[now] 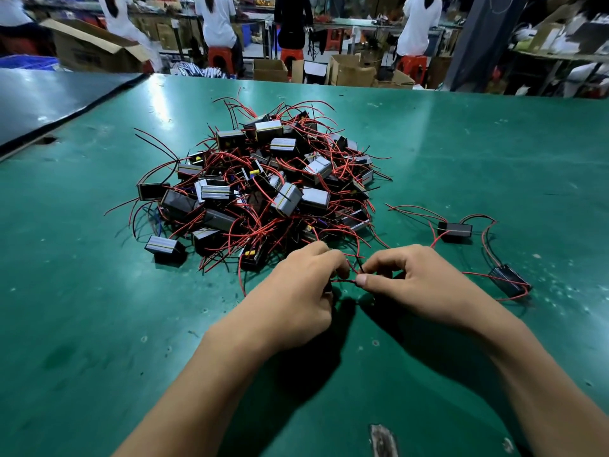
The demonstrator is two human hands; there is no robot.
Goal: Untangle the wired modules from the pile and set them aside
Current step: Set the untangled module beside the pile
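Observation:
A pile of small black modules with red and black wires (263, 186) lies tangled on the green table (99, 324). At its near edge my left hand (296, 291) curls over something dark, and a red wire (344, 280) runs from it to my right hand. My right hand (412, 282) pinches that wire between thumb and forefinger. What the left hand holds is mostly hidden under its fingers. Two separate modules lie to the right of the pile, one (454, 230) farther away and one (509, 280) nearer, each with its wires spread out.
The table's far edge runs behind the pile. A dark sheet (49, 100) covers the far left corner. Beyond the table several people sit on red stools among cardboard boxes (270, 69). A worn patch (382, 440) marks the near table surface.

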